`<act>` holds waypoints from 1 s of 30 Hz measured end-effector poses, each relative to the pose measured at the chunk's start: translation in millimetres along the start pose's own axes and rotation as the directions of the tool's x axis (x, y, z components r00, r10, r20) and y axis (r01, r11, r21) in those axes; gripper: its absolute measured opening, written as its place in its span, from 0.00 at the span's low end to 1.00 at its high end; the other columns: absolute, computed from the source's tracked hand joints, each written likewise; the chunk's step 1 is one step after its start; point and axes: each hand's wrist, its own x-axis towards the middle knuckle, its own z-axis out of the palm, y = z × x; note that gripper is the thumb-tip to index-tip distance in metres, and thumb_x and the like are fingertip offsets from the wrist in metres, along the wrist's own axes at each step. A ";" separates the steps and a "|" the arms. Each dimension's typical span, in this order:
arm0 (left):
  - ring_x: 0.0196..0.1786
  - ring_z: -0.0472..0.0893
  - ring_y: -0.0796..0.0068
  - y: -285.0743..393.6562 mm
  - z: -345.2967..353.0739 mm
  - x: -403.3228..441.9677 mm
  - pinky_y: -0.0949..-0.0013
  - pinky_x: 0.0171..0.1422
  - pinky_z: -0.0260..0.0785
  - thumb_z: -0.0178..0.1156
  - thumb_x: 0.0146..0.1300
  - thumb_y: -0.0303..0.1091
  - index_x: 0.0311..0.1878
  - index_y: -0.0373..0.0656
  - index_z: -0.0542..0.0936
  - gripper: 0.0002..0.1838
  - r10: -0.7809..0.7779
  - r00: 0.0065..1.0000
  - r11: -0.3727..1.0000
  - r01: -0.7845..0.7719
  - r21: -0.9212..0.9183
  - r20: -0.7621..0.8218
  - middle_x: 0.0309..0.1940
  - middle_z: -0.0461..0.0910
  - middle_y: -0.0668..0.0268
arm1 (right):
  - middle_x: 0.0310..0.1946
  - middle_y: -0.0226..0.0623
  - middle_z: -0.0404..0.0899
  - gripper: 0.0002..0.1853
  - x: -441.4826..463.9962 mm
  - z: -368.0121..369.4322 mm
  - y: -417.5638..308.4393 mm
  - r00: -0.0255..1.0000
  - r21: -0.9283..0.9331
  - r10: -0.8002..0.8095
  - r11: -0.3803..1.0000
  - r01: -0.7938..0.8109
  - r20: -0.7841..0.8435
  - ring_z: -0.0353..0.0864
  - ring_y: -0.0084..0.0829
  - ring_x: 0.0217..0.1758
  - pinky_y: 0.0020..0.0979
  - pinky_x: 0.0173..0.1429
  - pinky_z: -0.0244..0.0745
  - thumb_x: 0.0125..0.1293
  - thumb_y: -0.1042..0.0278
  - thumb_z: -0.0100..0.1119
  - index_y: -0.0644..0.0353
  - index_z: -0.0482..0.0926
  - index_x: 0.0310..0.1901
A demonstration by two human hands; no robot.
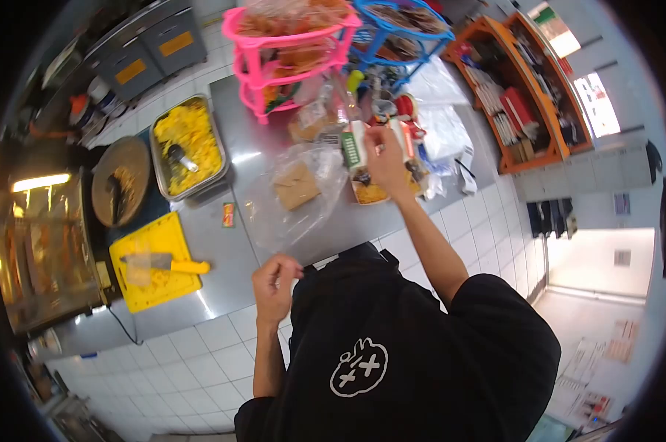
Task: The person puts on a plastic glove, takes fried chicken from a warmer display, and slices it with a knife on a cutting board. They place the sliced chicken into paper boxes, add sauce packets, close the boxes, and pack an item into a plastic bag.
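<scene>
Box [353, 151] with green print on its side stands on the steel table [237, 261], to the right of the middle, yellow food [372, 193] showing at its near end. Right hand [386, 158] reaches in from above it, fingers bent down over the box; whether this grip pinches anything I cannot tell, since the back of the hand covers the fingertips. Left hand [275, 287] hangs by the near edge of the table, close to the person's black shirt [421, 353], its fingers loosely curled; whether that grip holds something small cannot be made out either. Just left of the box lies a clear plastic bag [259, 214] with a brown paper packet [296, 186], in or on it. Farther left come a small red sachet [228, 215], a metal tray [200, 188] of yellow food with a spoon [178, 158] in it, and a yellow cutting board [145, 298] with a yellow-handled knife [189, 267] lying across. Beyond the box, a pink rack [296, 77] and a blue rack [370, 23] stand side by side.
</scene>
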 end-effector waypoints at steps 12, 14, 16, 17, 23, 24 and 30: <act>0.37 0.85 0.71 -62.0 210.8 154.4 0.66 0.43 0.76 0.54 0.73 0.36 0.44 0.33 0.83 0.15 -0.331 0.842 0.892 0.131 0.433 0.426 0.34 0.86 0.60 | 0.40 0.53 0.86 0.17 -34.1 -177.4 241.1 0.766 -0.475 0.603 0.753 -0.455 0.221 0.86 0.52 0.47 0.46 0.52 0.80 0.65 0.57 0.60 0.62 0.84 0.45; 0.37 0.86 0.71 -79.0 234.7 177.8 0.65 0.42 0.76 0.53 0.70 0.35 0.43 0.33 0.84 0.15 -0.580 0.688 0.697 0.143 0.703 0.435 0.35 0.87 0.59 | 0.35 0.51 0.84 0.16 -34.0 -170.7 234.9 0.917 -0.333 0.329 0.911 -0.245 0.226 0.85 0.50 0.44 0.47 0.49 0.79 0.66 0.58 0.62 0.61 0.80 0.49; 0.38 0.85 0.72 -130.1 255.3 183.9 0.66 0.40 0.76 0.55 0.69 0.35 0.53 0.33 0.81 0.17 -0.682 0.598 0.611 0.149 0.778 0.421 0.38 0.85 0.60 | 0.37 0.49 0.82 0.15 -26.3 -165.4 245.4 0.895 -0.320 0.278 0.933 -0.165 0.348 0.84 0.49 0.42 0.48 0.47 0.78 0.66 0.59 0.63 0.58 0.80 0.49; 0.38 0.84 0.72 -148.3 261.9 182.9 0.67 0.39 0.76 0.56 0.68 0.35 0.58 0.34 0.79 0.19 -0.734 0.544 0.559 0.145 0.817 0.406 0.40 0.85 0.61 | 0.38 0.48 0.81 0.14 -25.9 -160.9 247.0 0.880 -0.302 0.254 0.944 -0.134 0.402 0.84 0.49 0.41 0.48 0.46 0.78 0.67 0.59 0.63 0.57 0.80 0.49; 0.35 0.80 0.73 -164.2 304.0 153.9 0.68 0.33 0.74 0.50 0.68 0.30 0.80 0.43 0.55 0.37 -0.526 0.851 0.816 0.502 0.286 0.008 0.45 0.81 0.61 | 0.38 0.41 0.72 0.08 -36.8 -169.1 211.2 0.755 -0.183 -0.119 0.935 0.303 0.645 0.78 0.46 0.46 0.46 0.50 0.74 0.67 0.60 0.63 0.52 0.83 0.42; 0.36 0.80 0.72 -172.2 305.7 155.0 0.68 0.34 0.74 0.50 0.73 0.33 0.77 0.39 0.62 0.31 -0.503 0.862 0.830 0.502 0.242 -0.062 0.46 0.81 0.59 | 0.41 0.43 0.72 0.08 -35.3 -172.9 216.1 0.706 -0.110 -0.215 0.917 0.384 0.675 0.75 0.45 0.50 0.45 0.51 0.73 0.68 0.60 0.62 0.53 0.83 0.43; 0.41 0.83 0.69 -163.3 352.0 169.8 0.65 0.44 0.77 0.49 0.79 0.41 0.59 0.36 0.77 0.19 -0.381 0.864 0.852 0.467 0.238 -0.329 0.42 0.81 0.61 | 0.46 0.53 0.74 0.09 -8.9 -169.3 247.1 0.776 0.064 0.112 0.979 -0.192 0.621 0.78 0.58 0.49 0.53 0.53 0.74 0.67 0.67 0.60 0.64 0.80 0.41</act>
